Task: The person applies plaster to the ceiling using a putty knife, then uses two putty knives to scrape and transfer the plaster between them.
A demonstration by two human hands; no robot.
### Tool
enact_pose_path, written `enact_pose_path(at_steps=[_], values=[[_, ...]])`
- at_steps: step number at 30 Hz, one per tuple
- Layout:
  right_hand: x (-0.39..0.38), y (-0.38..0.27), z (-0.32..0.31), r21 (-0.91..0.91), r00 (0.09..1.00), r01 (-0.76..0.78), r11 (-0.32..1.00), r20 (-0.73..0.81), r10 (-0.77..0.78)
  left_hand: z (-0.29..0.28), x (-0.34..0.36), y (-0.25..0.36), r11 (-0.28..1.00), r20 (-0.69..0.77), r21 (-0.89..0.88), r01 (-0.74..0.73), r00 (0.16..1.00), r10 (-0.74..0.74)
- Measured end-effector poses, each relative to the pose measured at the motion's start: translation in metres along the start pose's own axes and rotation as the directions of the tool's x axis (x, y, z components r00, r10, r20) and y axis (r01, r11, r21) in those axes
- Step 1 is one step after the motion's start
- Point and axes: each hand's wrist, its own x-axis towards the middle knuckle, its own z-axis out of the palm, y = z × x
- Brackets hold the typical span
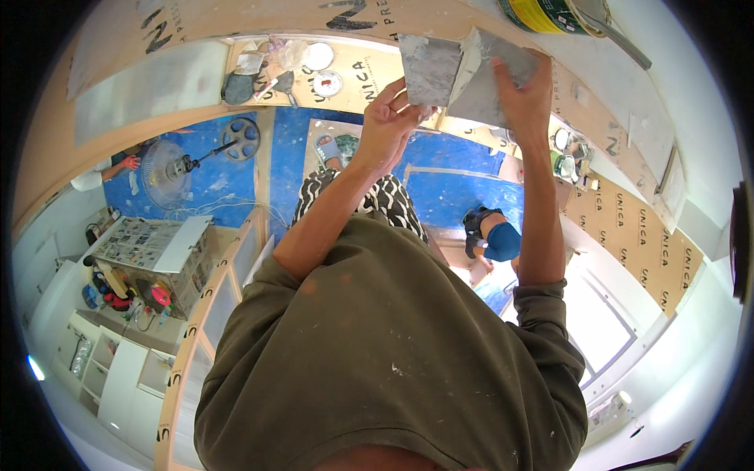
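My left hand (pixel 390 125) is closed on a flat grey putty scraper (pixel 429 71), gripped at its lower left edge. My right hand (pixel 525 98) is wrapped round a second, wider grey scraper (pixel 481 93), its fingers spread over the face. The two blades meet edge to edge in front of me, at chest height or farther out. A ridge of pale putty (pixel 469 63) lies along the second blade's left edge, where they meet. The left scraper's handle, if it has one, is hidden.
A green and yellow bucket (pixel 542 14) stands at the upper right. White lids (pixel 320 56) and dark tools (pixel 238 88) lie on a printed board beyond my left hand. A fan (pixel 166 174) stands on blue floor sheeting (pixel 224 184). Two other people are nearby, one lower right (pixel 501 239).
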Motion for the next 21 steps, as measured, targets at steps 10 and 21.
enact_pose_path(at_steps=[10,21], values=[[-0.022,-0.017,-0.046,0.653,0.919,-0.327,0.682,0.054,0.389,0.014,0.009,0.000,0.998,-0.203,-0.036,-0.052,0.978,0.044],[-0.032,-0.031,-0.077,0.835,0.926,-0.227,0.501,0.026,0.376,0.030,0.003,-0.003,0.963,-0.058,0.264,-0.047,0.996,0.064]])
